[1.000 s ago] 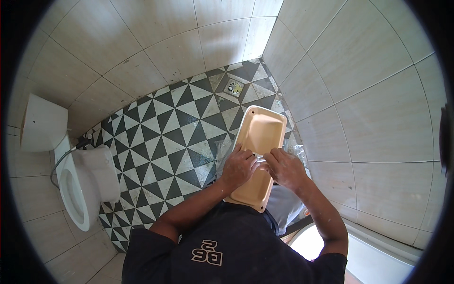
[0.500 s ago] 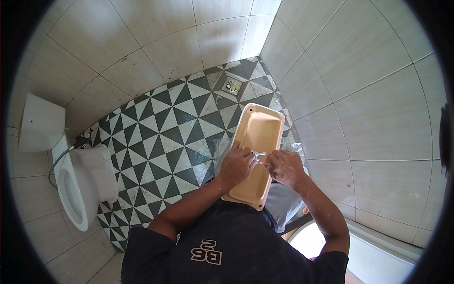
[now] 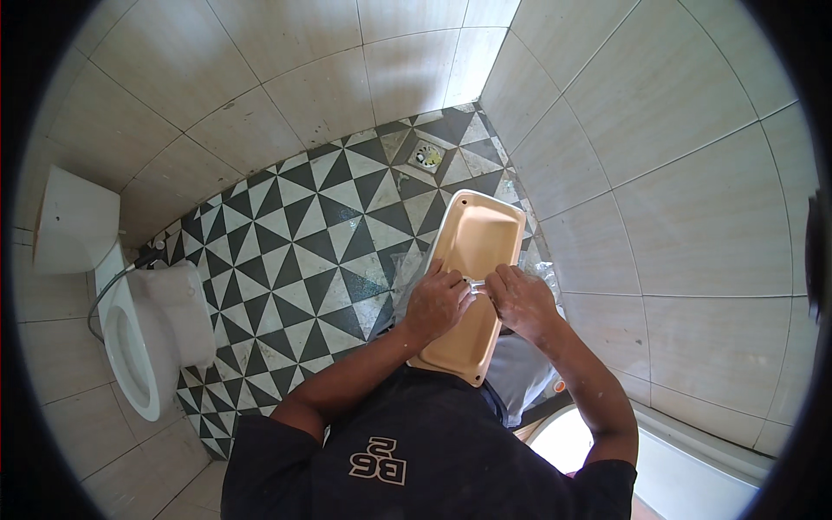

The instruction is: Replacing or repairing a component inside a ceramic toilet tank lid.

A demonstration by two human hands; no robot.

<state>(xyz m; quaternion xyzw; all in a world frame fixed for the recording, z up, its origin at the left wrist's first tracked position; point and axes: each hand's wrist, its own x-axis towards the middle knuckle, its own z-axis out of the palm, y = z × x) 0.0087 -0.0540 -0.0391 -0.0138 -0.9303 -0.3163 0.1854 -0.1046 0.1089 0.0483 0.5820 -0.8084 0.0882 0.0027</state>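
Across my lap rests an upturned toilet tank lid (image 3: 484, 227), tan inside its hollow with a white outer edge and small dark holes near its ends. Over its middle is a small white and silvery fitting (image 3: 476, 286), which looks like a flush button part. My left hand (image 3: 436, 302) is closed, its fingers pinching the fitting from the left while the hand lies over the lid's left edge. From the other side, my right hand (image 3: 520, 299) pinches the fitting with bent fingers. The fingers hide most of the fitting.
A white toilet (image 3: 139, 347) stands at the left with a hose (image 3: 97, 303) beside it. Black and white patterned tiles (image 3: 303, 251) cover the floor, with a drain (image 3: 426, 156) near the far corner. Clear plastic wrapping (image 3: 406, 276) lies by the lid. Tiled walls (image 3: 693, 217) close in at right.
My right hand has shifted slightly up and its fingers have turned around the fitting. The left hand and the lid have barely moved.
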